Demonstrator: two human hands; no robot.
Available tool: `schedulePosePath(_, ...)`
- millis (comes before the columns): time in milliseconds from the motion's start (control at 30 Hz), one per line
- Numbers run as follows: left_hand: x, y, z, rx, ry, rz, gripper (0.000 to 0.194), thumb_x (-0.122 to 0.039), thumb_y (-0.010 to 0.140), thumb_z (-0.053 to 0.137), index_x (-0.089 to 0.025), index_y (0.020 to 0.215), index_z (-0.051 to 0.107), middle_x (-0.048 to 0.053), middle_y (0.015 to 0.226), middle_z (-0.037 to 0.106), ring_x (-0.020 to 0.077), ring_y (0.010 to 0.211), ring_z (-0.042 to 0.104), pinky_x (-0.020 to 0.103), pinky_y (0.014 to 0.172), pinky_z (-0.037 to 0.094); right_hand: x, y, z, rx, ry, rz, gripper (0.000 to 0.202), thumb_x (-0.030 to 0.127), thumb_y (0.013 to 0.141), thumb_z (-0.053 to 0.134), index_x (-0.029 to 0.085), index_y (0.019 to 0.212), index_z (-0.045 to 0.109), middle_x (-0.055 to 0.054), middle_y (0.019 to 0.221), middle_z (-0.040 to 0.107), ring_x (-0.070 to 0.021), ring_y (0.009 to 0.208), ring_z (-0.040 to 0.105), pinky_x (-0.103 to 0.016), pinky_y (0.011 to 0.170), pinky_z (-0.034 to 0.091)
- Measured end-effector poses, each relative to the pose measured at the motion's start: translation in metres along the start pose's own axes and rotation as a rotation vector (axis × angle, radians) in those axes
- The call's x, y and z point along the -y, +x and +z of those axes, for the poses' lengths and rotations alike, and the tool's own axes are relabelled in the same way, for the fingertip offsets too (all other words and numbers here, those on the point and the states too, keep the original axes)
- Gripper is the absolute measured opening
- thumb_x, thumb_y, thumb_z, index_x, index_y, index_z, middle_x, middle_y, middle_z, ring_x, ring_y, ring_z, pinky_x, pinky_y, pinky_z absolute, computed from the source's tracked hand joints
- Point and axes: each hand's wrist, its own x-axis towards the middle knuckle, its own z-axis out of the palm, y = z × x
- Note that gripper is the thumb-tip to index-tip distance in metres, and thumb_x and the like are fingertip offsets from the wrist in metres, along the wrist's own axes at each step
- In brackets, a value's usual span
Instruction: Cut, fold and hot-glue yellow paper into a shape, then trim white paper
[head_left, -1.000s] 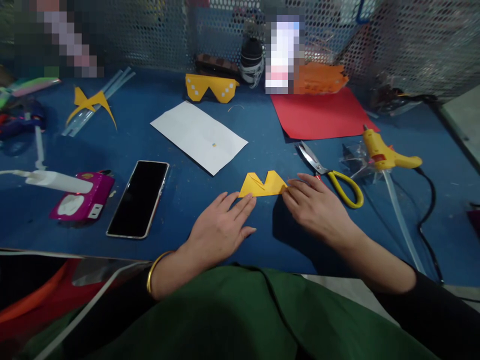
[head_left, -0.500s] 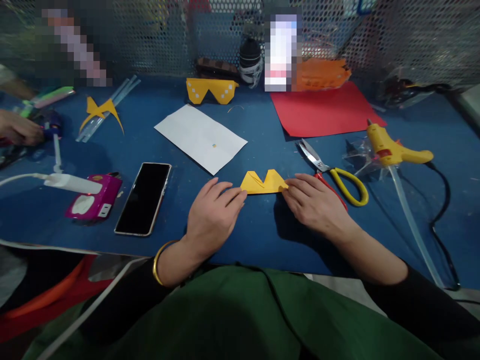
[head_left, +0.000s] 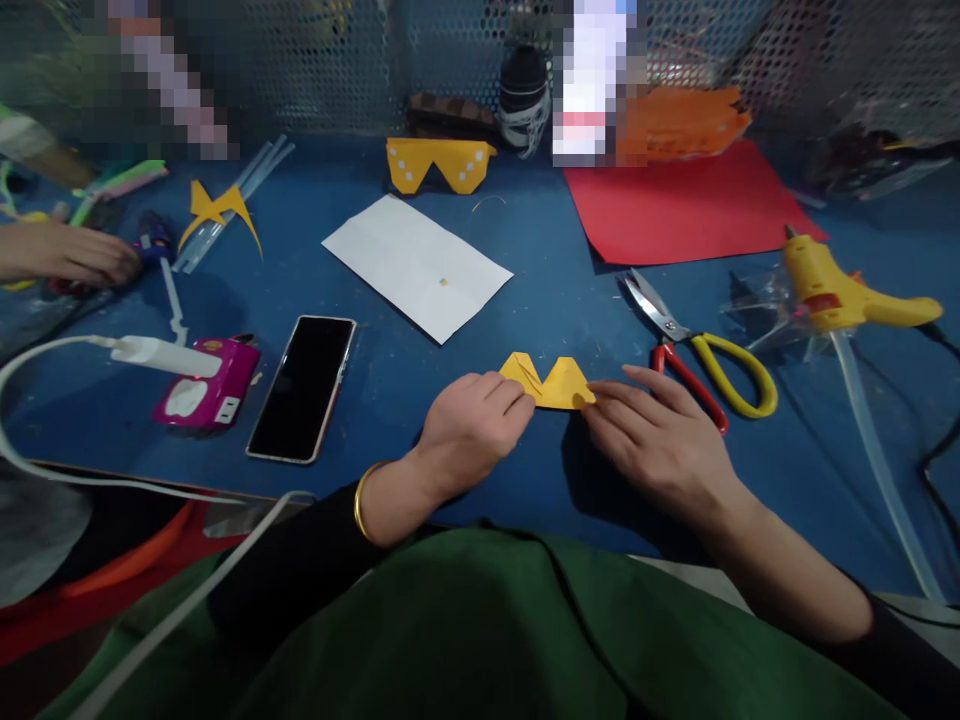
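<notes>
Between my hands lies a folded yellow paper piece (head_left: 564,388), with a V-shaped notch in its far edge and a crease in its left half. My left hand (head_left: 476,425) curls over the left end, its fingertips pressed onto the paper. At the other end, the thumb and fingers of my right hand (head_left: 660,440) pinch the right corner; the index finger is partly raised. Scissors (head_left: 675,330) with one red and one yellow handle lie half open beyond my right hand. Ahead of my left hand is a white sheet (head_left: 416,268).
Yellow paper glasses (head_left: 439,165) stand at the back. A red sheet (head_left: 690,205) and a yellow glue gun (head_left: 840,290) with its cable lie right. On the left are a phone (head_left: 302,388), a purple socket block (head_left: 214,380) and a co-worker's hand (head_left: 90,255).
My left hand has curled further over the paper's left end, and the paper has turned slightly. My right hand keeps its corner. The whole view has shifted somewhat.
</notes>
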Motion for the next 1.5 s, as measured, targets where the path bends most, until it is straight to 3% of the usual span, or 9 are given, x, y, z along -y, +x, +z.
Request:
schedulePosePath(200, 0.002, 0.004, 0.002, -0.008, 0.061, 0.083, 0.023, -0.012, 0.097, 0.048, -0.014, 0.083, 0.066, 0.005, 0.074, 0.066, 0.0196, 0.070, 0.059, 0.033, 0.062, 0.039, 0.003, -0.002, 0.000, 0.026, 0.068, 0.114, 0.009, 0.006, 0.091, 0.062, 0.012, 0.093, 0.069, -0.009, 0.087, 0.078, -0.0238, 0.097, 0.072, -0.046, 0.105, 0.045)
schedulePosePath(367, 0.003, 0.004, 0.004, -0.010, 0.050, 0.088, 0.024, -0.013, 0.098, 0.047, -0.013, 0.084, 0.065, 0.005, 0.074, 0.065, 0.0200, 0.070, 0.057, 0.034, 0.063, 0.037, 0.014, 0.006, 0.000, 0.070, 0.091, 0.347, 0.009, 0.013, 0.093, 0.062, 0.016, 0.090, 0.071, -0.007, 0.089, 0.077, -0.0267, 0.099, 0.070, -0.049, 0.105, 0.040)
schedulePosePath(600, 0.002, 0.004, 0.004, 0.006, 0.026, 0.062, 0.025, -0.014, 0.099, 0.045, -0.014, 0.085, 0.066, 0.006, 0.076, 0.065, 0.0207, 0.072, 0.057, 0.035, 0.063, 0.037, 0.021, 0.022, 0.016, -0.003, 0.196, 0.438, 0.017, 0.017, 0.095, 0.061, 0.020, 0.082, 0.073, -0.001, 0.081, 0.075, -0.0181, 0.075, 0.066, -0.041, 0.095, 0.041)
schedulePosePath(800, 0.003, 0.003, 0.007, 0.012, -0.139, -0.122, 0.024, -0.022, 0.100, 0.050, -0.016, 0.088, 0.070, 0.005, 0.085, 0.070, 0.0200, 0.079, 0.060, 0.034, 0.068, 0.044, 0.023, 0.020, 0.022, 0.007, 0.262, 0.575, 0.019, 0.023, 0.095, 0.061, 0.020, 0.081, 0.074, -0.003, 0.079, 0.071, -0.0181, 0.072, 0.059, -0.036, 0.074, 0.037)
schedulePosePath(1067, 0.007, 0.010, 0.007, 0.048, -0.408, -0.426, 0.015, -0.027, 0.093, 0.065, -0.020, 0.082, 0.072, 0.002, 0.082, 0.068, 0.0193, 0.082, 0.057, 0.032, 0.071, 0.045, 0.016, 0.027, 0.024, 0.150, 0.422, 0.738, 0.015, 0.023, 0.091, 0.063, 0.019, 0.082, 0.073, -0.004, 0.078, 0.066, -0.0212, 0.074, 0.058, -0.035, 0.070, 0.036)
schedulePosePath(1333, 0.006, 0.012, 0.009, 0.088, -0.381, -0.488, 0.023, -0.031, 0.095, 0.061, -0.018, 0.077, 0.067, 0.004, 0.081, 0.064, 0.0197, 0.080, 0.053, 0.033, 0.069, 0.041, 0.008, 0.034, 0.024, 0.216, 0.522, 0.827, 0.017, 0.022, 0.085, 0.064, 0.021, 0.069, 0.067, -0.003, 0.071, 0.063, -0.0206, 0.071, 0.058, -0.032, 0.063, 0.036)
schedulePosePath(1500, 0.005, 0.013, 0.008, 0.124, -0.344, -0.505, 0.024, -0.033, 0.095, 0.062, -0.018, 0.077, 0.064, 0.004, 0.082, 0.063, 0.0204, 0.081, 0.052, 0.034, 0.070, 0.040, 0.008, 0.035, 0.024, 0.244, 0.508, 0.823, 0.014, 0.022, 0.084, 0.065, 0.021, 0.071, 0.066, -0.003, 0.070, 0.061, -0.0208, 0.070, 0.056, -0.033, 0.063, 0.035)
